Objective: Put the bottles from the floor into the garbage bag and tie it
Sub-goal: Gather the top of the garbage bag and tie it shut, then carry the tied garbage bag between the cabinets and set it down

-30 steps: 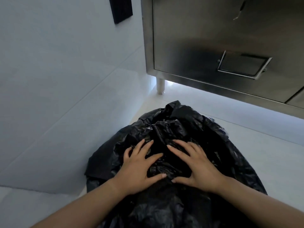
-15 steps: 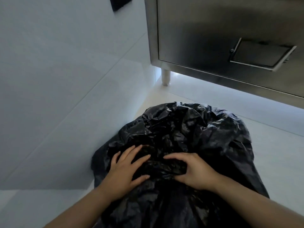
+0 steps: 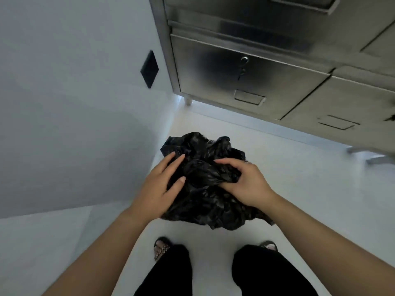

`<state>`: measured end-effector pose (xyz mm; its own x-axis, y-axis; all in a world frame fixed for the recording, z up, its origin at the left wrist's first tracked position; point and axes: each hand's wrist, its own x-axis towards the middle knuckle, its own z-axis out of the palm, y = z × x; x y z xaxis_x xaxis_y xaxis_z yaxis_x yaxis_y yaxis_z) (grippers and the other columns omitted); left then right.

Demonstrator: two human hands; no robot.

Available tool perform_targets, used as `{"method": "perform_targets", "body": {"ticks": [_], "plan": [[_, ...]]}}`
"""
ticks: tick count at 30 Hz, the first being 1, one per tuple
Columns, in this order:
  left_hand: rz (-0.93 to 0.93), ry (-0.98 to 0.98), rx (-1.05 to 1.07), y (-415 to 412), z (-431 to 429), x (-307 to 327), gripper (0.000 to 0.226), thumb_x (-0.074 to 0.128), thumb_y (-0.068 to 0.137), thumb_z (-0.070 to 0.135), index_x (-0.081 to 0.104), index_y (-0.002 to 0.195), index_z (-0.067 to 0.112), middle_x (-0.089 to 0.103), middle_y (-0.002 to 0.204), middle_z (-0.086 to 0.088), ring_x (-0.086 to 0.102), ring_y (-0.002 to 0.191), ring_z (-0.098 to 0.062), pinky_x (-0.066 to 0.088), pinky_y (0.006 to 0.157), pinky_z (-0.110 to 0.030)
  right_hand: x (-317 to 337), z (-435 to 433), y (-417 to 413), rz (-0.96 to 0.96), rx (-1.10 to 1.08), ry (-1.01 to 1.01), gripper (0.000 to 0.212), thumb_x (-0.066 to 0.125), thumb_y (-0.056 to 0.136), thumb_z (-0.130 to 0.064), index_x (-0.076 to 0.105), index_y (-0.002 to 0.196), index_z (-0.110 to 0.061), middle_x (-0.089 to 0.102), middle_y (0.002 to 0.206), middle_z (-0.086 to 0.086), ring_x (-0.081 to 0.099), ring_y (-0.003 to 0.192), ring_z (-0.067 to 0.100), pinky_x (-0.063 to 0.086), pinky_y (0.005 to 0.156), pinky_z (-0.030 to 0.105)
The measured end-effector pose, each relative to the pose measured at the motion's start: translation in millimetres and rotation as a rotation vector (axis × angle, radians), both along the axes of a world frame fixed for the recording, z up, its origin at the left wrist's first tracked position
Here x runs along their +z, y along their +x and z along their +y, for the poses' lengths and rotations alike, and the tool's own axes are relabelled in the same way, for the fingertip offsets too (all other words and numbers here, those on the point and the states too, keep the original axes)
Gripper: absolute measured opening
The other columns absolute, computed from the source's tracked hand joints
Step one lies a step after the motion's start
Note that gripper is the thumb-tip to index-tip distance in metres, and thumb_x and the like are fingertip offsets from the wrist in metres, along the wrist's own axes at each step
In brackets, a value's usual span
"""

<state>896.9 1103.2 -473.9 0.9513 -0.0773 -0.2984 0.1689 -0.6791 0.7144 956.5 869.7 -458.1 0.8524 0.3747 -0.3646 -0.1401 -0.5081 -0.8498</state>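
A black garbage bag (image 3: 205, 208) sits crumpled on the white floor in front of my feet, its top bunched together. My left hand (image 3: 159, 185) lies on its left side with fingers spread over the plastic. My right hand (image 3: 243, 182) pinches a gathered fold of the bag's top between thumb and fingers. No bottles show; whatever is in the bag is hidden by the plastic.
A steel cabinet (image 3: 267, 67) on short legs stands beyond the bag, with keyed drawers. A white wall with a black plate (image 3: 149, 69) runs along the left. My legs and sandalled feet (image 3: 161, 249) are just below the bag. A metal foot (image 3: 372, 155) is at right.
The camera has risen and pulled back, so the bag looks smaller and my feet show. My right hand went from flat on the bag to gripping bunched plastic.
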Motion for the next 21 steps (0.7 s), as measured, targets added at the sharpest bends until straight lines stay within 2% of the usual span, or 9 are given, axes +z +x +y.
{"method": "perform_targets", "body": {"ticks": [2,5,8,10,12,14,18,21], "plan": [[0.018,-0.029,-0.026,-5,-6,69,0.061,0.031,0.085,0.067,0.026,0.142,0.046,0.021,0.152,0.021,0.018,0.139,0.004,0.017,0.113,-0.023,65,-6,-8,0.120,-0.052,0.012,0.045,0.079,0.069,-0.009,0.065,0.107,-0.027,0.066,0.103,-0.013,0.058,0.087,-0.017,0.039,0.079,-0.001],[0.015,-0.044,-0.096,-11,-16,165,0.061,0.025,0.079,0.079,0.020,0.137,0.059,0.019,0.152,0.024,0.017,0.140,0.004,0.018,0.113,-0.024,155,-16,-26,0.213,-0.080,0.006,0.047,0.078,0.068,-0.003,0.064,0.110,-0.020,0.069,0.101,-0.003,0.063,0.083,-0.003,0.043,0.077,0.003],[-0.059,-0.017,-0.201,-14,-26,240,0.063,0.027,0.081,0.075,0.019,0.140,0.054,0.022,0.154,0.018,0.017,0.141,0.001,0.015,0.114,-0.023,231,-26,-44,0.236,-0.163,0.049,0.050,0.079,0.068,-0.001,0.064,0.113,-0.016,0.071,0.098,0.000,0.065,0.077,-0.001,0.045,0.075,0.006],[-0.123,-0.007,-0.269,-15,-34,280,0.063,0.028,0.082,0.072,0.021,0.141,0.051,0.024,0.154,0.016,0.017,0.139,0.004,0.015,0.114,-0.022,276,-35,-59,0.226,-0.217,0.058,0.050,0.080,0.066,-0.003,0.064,0.112,-0.017,0.071,0.099,0.000,0.066,0.080,0.000,0.047,0.081,0.011],[-0.182,-0.013,-0.330,-13,-44,314,0.062,0.031,0.084,0.068,0.024,0.142,0.047,0.026,0.153,0.016,0.017,0.135,0.008,0.014,0.112,-0.019,312,-46,-76,0.202,-0.307,0.073,0.053,0.081,0.066,-0.005,0.063,0.115,-0.016,0.071,0.102,0.001,0.067,0.090,0.008,0.047,0.091,0.021],[-0.211,-0.019,-0.372,-11,-64,343,0.065,0.036,0.083,0.067,0.028,0.142,0.043,0.029,0.152,0.016,0.020,0.135,0.006,0.014,0.109,-0.015,342,-58,-98,0.164,-0.424,0.078,0.053,0.081,0.066,-0.005,0.063,0.114,-0.019,0.071,0.102,-0.001,0.067,0.092,0.009,0.048,0.092,0.024],[-0.221,-0.166,-0.418,-16,-137,386,0.075,0.045,0.071,0.074,0.033,0.139,0.043,0.038,0.139,0.022,0.030,0.127,0.008,0.021,0.101,-0.012,379,-88,-144,0.038,-0.621,0.103,0.048,0.081,0.063,-0.002,0.064,0.097,-0.033,0.071,0.098,-0.006,0.068,0.090,0.007,0.049,0.088,0.022],[-0.272,-0.147,-0.563,-22,-192,401,0.070,0.054,0.074,0.066,0.033,0.138,0.046,0.039,0.143,0.016,0.034,0.132,-0.001,0.029,0.107,-0.021,394,-119,-173,-0.026,-0.739,0.112,0.049,0.083,0.061,-0.007,0.063,0.092,-0.038,0.071,0.097,-0.010,0.067,0.090,0.004,0.048,0.086,0.017]]}}
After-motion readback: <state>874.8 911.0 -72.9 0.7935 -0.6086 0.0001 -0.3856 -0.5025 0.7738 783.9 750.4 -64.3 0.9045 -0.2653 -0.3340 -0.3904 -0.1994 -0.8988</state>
